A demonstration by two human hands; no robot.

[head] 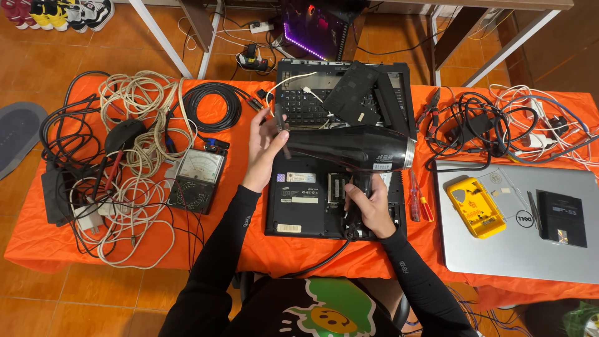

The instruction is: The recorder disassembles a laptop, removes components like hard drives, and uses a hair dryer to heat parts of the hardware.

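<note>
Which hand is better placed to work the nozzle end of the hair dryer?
Left. The left hand is already at the nozzle of the black hair dryer, while the right hand is occupied gripping its handle.

One hair dryer point(349, 148), two laptops point(518, 237), one multimeter point(196, 180), two screwdrivers point(419, 200).

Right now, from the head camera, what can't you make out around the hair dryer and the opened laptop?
- Hair dryer nozzle mouth: covered by the left hand.
- Dryer handle and switches: wrapped by the right hand.
- Middle of the opened laptop underside: hidden under the dryer body.
- Keyboard behind it: partly under a black panel.
- Meter dial: too small to read.
- Dryer cord's end: runs off under the table edge.
</note>
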